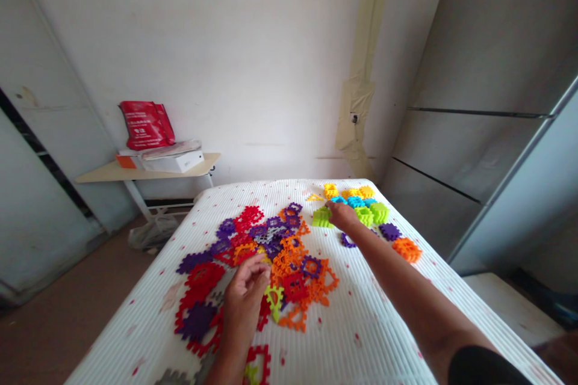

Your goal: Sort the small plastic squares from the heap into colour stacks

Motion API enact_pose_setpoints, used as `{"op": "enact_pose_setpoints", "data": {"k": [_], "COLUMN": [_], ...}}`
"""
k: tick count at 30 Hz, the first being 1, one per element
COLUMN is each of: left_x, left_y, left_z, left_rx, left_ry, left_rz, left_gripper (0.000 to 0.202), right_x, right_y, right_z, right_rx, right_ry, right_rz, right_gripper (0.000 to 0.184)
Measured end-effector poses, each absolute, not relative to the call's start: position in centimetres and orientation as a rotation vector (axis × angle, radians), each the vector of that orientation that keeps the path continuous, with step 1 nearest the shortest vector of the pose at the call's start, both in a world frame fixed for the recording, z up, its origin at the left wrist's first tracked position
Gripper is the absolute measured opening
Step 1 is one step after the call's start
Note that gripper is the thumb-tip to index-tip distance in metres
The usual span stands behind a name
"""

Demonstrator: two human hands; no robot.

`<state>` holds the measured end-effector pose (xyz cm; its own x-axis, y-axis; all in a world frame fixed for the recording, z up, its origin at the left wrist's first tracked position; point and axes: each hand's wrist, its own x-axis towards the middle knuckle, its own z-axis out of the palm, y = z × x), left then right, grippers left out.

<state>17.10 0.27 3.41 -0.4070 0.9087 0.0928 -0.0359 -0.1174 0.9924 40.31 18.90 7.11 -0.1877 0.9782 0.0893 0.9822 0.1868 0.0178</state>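
My right hand (342, 215) reaches to the far right of the table, over sorted stacks of toothed plastic pieces. Its fingers are pressed together beside a lime-green stack (322, 218) and a blue stack (338, 200); what they hold, if anything, is too small to make out. Nearer, my left hand (246, 289) hovers over a loose pile of interlocking pieces, its fingers loosely curled with the thumb apart and nothing visible between them. Around it lie orange pieces (282, 264), red pieces (201, 283), purple pieces (198, 320) and a lime-green piece (274, 298).
Yellow stacks (331, 190), a purple stack (390, 231) and an orange stack (407, 249) also stand at right on the white ribbed cover (343, 337). A side table (103, 172) bearing boxes and a red bag (145, 125) is at left. A grey fridge (474, 102) rises at right.
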Motion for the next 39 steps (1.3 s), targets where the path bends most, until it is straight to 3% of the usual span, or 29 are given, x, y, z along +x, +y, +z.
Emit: {"op": "enact_pose_setpoints", "data": {"k": [11,18,25,33,39], "left_x": [17.3,17.2,16.6,16.1,15.9], "left_y": [0.0,0.1,-0.2,0.3,0.6], "left_z": [3.6,3.9,4.5,3.6,3.0], "left_rx": [1.010,0.983,1.002,1.191,1.271], "left_ry": [1.393,1.382,1.476,1.602,1.659], "left_rz": [1.638,1.674,1.726,1.602,1.544], "left_gripper": [0.044,0.042,0.038,0.027,0.027], "right_x": [39.7,37.2,33.1,29.5,30.1], "right_y": [16.6,10.3,3.8,0.5,0.8], "right_z": [8.7,9.1,7.3,5.0,4.8], "right_rx": [-1.862,-1.567,-1.085,-1.190,-1.172], "right_ry": [-2.382,-2.366,-2.690,-2.775,-2.702], "right_rz": [-0.121,-0.239,0.194,0.005,0.175], "right_gripper": [0.054,0.034,0.015,0.039,0.053]}}
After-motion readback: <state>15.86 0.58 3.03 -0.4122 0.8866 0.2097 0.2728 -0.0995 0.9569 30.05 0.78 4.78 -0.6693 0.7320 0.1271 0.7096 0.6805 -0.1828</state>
